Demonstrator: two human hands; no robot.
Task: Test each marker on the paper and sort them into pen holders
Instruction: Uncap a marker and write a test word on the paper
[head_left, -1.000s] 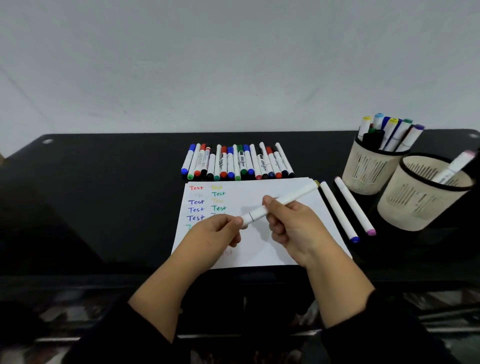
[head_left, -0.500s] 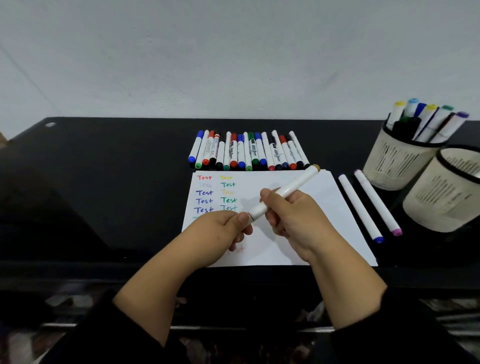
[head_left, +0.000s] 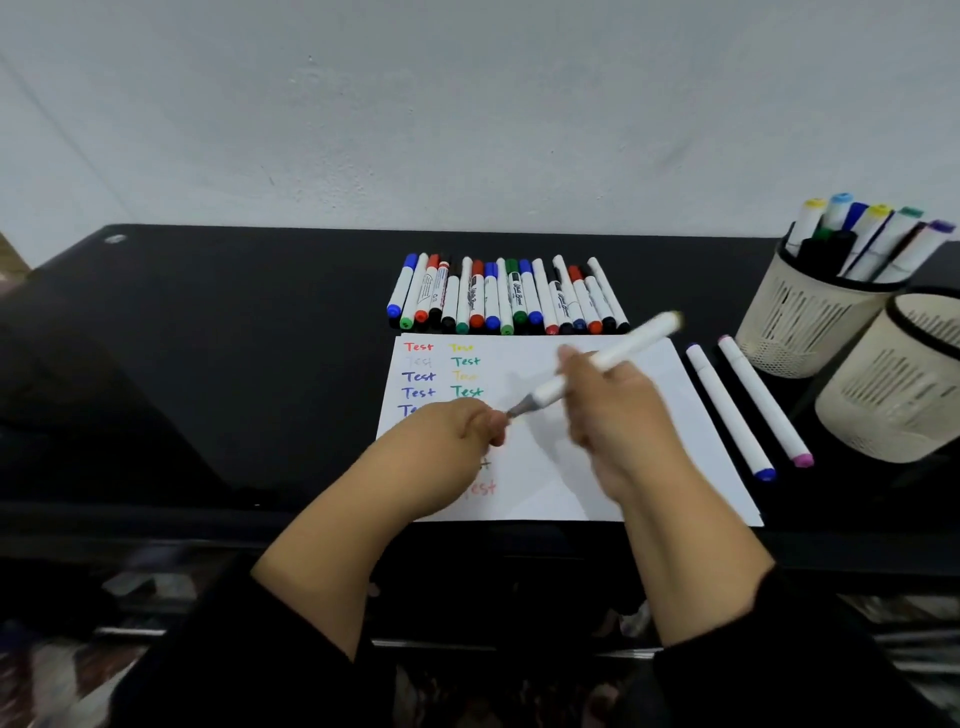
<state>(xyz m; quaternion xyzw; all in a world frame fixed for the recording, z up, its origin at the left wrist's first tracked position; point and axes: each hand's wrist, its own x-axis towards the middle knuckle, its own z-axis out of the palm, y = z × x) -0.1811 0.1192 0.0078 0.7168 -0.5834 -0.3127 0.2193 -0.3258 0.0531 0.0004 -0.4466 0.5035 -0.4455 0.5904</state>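
The marker (head_left: 597, 366) has come uncapped in the last second: earlier the left hand (head_left: 457, 431) and right hand (head_left: 608, 410) met on its near end with the barrel whole, and now a grey nib section is exposed between them, above the middle of the paper (head_left: 649, 415). The right hand grips the white barrel, which slopes up toward 1 o'clock. The left hand is curled tight just off the nib, at 9 o'clock from it; it presumably holds the cap, but the cap itself is hidden, so what it clamps cannot be confirmed. Motion blur on the right hand suggests the pull was quick. Judgement: uncapping is done and the writing test is the step now due; free space lies right of the two columns of "Test" marks. Two more markers (head_left: 748, 405) lie on the table (head_left: 208, 364) at 3 o'clock of the paper, and a row (head_left: 504, 299) lies at 12 o'clock, apparently untested. The far holder (head_left: 800, 322), at 2 o'clock, carries several sorted markers; the near holder (head_left: 893, 395) stands touching or just beside it, its contents out of view.
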